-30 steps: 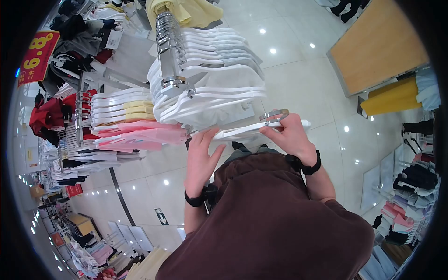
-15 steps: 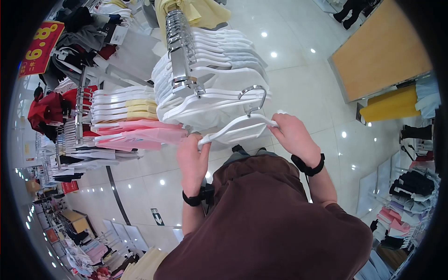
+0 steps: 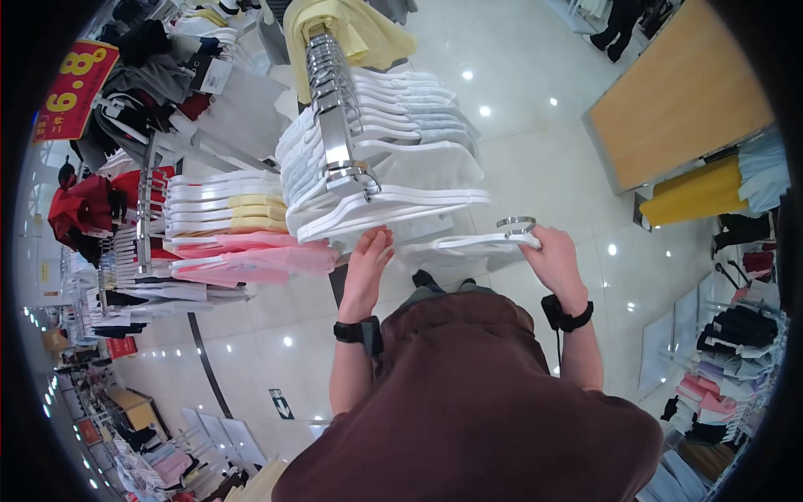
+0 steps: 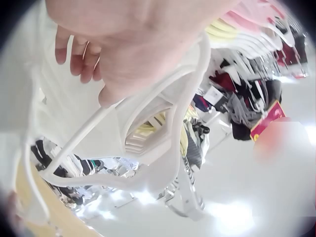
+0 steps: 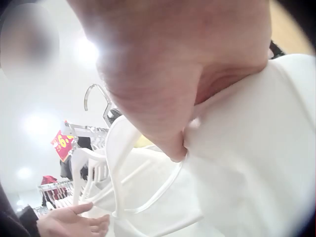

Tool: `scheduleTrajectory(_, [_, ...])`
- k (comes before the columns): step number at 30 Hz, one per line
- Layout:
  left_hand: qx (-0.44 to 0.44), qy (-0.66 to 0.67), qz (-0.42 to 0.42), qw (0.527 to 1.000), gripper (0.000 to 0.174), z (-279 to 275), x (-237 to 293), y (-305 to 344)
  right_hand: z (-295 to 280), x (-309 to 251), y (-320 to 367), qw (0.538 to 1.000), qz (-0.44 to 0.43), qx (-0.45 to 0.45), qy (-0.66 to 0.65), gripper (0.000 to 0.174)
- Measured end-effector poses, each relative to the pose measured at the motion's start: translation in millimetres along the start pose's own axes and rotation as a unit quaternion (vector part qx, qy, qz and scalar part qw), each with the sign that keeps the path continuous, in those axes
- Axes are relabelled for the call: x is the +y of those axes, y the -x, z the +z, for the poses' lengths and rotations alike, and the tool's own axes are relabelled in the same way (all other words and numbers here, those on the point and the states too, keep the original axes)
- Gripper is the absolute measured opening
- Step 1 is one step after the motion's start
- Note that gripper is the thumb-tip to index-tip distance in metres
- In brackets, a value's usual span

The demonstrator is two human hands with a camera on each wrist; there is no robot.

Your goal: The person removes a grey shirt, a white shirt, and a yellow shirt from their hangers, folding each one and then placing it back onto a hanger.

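My right hand [image 3: 554, 263] pinches one end of a white clothes hanger [image 3: 473, 241], whose metal hook [image 3: 516, 222] stands up beside the fingers. A white garment [image 5: 247, 158] hangs from this hanger, and the right wrist view shows the thumb and fingers gripping its cloth at the shoulder. My left hand [image 3: 365, 272] holds nothing. Its fingers are loosely extended just below the front white hanger [image 3: 418, 199] on the rail, apart from the held hanger. In the left wrist view, white hangers and pale cloth [image 4: 103, 128] lie beyond the left fingers.
A metal rail [image 3: 336, 146] ahead carries several white garments on hangers, with yellow cloth [image 3: 351, 38] at its far end. Pink shirts [image 3: 251, 263] hang on a rack to the left, near a red sign [image 3: 75, 90]. A wooden panel [image 3: 677, 92] stands at right.
Half a second ago both hands held the hanger's ends. Now the left hand has let go and its fingers have spread, while the right hand has moved the hanger slightly right.
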State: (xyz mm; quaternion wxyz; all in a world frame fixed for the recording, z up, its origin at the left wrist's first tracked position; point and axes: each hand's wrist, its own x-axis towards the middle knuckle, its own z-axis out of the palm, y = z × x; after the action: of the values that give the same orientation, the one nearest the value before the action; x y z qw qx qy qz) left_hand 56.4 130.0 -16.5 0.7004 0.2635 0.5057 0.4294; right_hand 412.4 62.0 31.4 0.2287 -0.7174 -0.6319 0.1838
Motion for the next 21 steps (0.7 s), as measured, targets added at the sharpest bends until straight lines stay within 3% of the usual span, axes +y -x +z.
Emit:
scheduleTrajectory(5, [0.006,0.096,-0.005,0.995,0.036,-13.1,-5.1,-27.8,10.0,36.4,8.7,0.997,0.033,0.005,0.063,0.027])
scheduleTrajectory(7, [-0.072,0.262,-0.046,0.961,0.036,-11.8,2.0,-37.1,13.4,46.4,7.5,0.993,0.075,-0.006,0.086,0.027])
scheduleTrajectory(10, [-0.092,0.318,-0.027,0.943,0.031,-4.3,5.4,-42.5,15.5,63.6,1.4,0.99,0.089,0.011,0.106,0.028])
scheduleTrajectory(16, [-0.067,0.271,-0.015,0.96,0.025,-9.1,1.9,-16.0,-9.3,65.9,-23.6,0.989,0.091,0.055,0.102,0.027])
scheduleTrajectory(18, [-0.059,0.182,-0.024,0.981,0.027,-16.9,6.8,10.1,-17.8,60.8,-35.9,0.991,0.073,0.046,0.099,0.026])
scheduleTrajectory(21, [-0.077,0.153,-0.033,0.985,0.029,-22.4,10.0,26.6,-31.6,28.8,-57.5,0.996,0.05,0.021,0.068,0.023])
